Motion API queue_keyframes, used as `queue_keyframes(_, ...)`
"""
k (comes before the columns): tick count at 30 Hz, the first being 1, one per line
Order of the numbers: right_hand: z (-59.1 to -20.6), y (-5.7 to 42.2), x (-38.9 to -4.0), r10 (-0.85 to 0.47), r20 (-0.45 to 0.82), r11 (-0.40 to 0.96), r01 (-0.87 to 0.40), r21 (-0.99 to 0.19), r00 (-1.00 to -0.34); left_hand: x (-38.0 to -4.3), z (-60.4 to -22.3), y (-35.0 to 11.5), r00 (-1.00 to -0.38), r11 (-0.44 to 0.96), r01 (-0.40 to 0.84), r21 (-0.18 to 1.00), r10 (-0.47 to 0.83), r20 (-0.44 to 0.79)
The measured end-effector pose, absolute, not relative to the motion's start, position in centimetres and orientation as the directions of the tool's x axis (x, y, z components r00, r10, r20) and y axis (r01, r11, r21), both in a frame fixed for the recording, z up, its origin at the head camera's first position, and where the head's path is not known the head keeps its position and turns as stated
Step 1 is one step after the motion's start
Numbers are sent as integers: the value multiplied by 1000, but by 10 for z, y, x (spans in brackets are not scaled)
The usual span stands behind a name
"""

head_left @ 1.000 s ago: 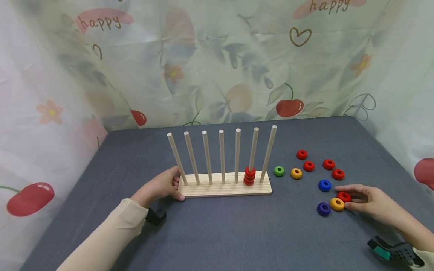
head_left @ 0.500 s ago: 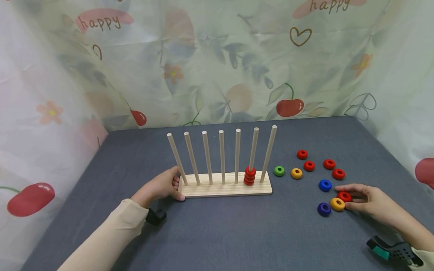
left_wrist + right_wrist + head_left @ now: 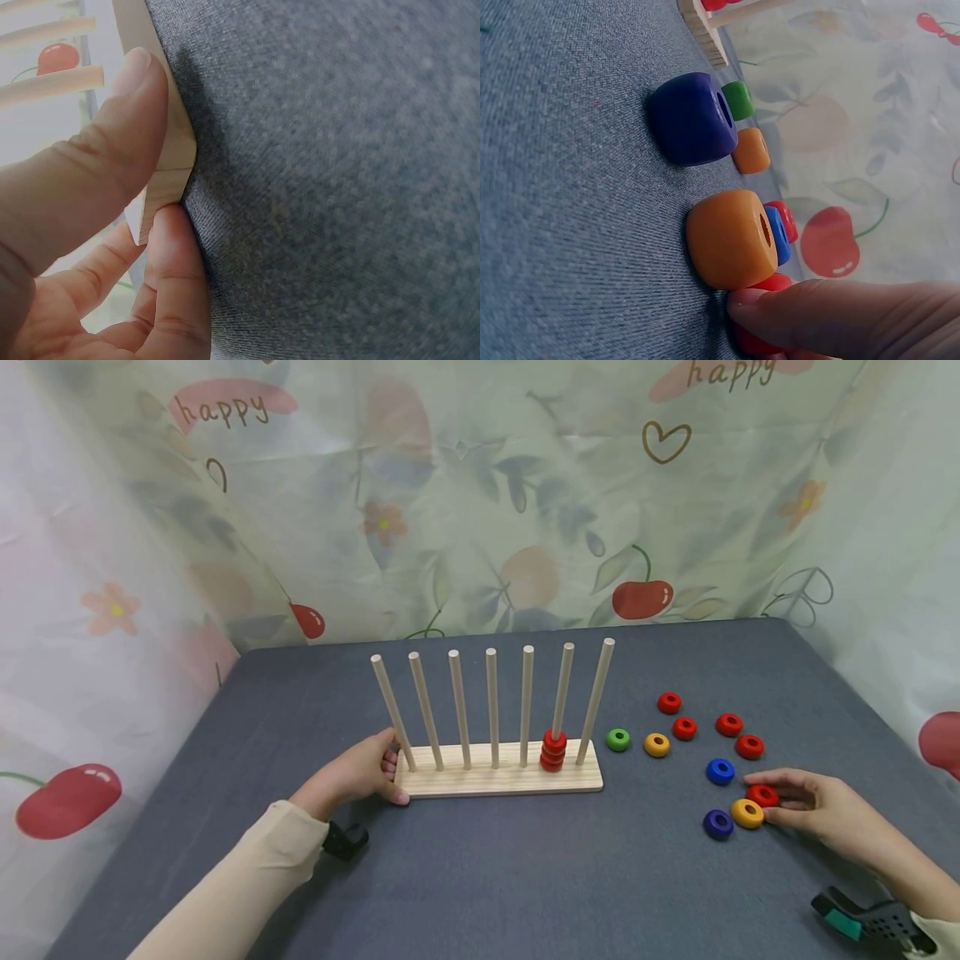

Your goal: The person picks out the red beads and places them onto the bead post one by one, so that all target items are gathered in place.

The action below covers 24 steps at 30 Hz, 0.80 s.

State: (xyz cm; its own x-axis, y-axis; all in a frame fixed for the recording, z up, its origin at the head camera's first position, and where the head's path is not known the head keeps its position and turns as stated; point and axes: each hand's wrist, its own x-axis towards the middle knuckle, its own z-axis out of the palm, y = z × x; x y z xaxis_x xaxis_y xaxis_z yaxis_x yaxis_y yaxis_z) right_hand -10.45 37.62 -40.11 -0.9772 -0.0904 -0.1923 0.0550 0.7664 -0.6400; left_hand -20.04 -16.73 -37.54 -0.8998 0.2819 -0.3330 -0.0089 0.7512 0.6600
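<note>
Pinching, with the right hand (image 3: 828,808), a glossy red ring-shaped bead (image 3: 762,796), set flat with its hole up on the grey cloth-covered tabletop (image 3: 480,877), closer to the right edge than the left. Narrow at that grip, closed to the bead's width (largely masked by the thumb in the right wrist view). Lies just beside a glossy yellow-orange ring-shaped bead (image 3: 747,814); cannot tell whether touching or barely apart.

Holding, with the left hand (image 3: 365,768), the left end of a pale wooden rack (image 3: 480,783) with a long rectangular base and seven upright pegs; pinched there between thumb and fingers.

Seems to turn on one relation: from the red bead to the rightmost peg (image 3: 596,697), leftward and slightly toward the far edge, well apart. Runs, along the rack's long axis, roughly parallel to that far edge, pointing its free right end toward the bead. Makes the right hand far nearer to that end than the left. Passes, on a straight line there, close by a bright blue ring-shaped bead (image 3: 721,771).
</note>
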Motion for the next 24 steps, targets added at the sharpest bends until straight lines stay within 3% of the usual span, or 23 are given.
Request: queue_keyframes(24, -385, 372, -101, 52, -127, 799, 118, -590, -990, -201, -376, -167, -902, 760, -3, 650, 278, -329)
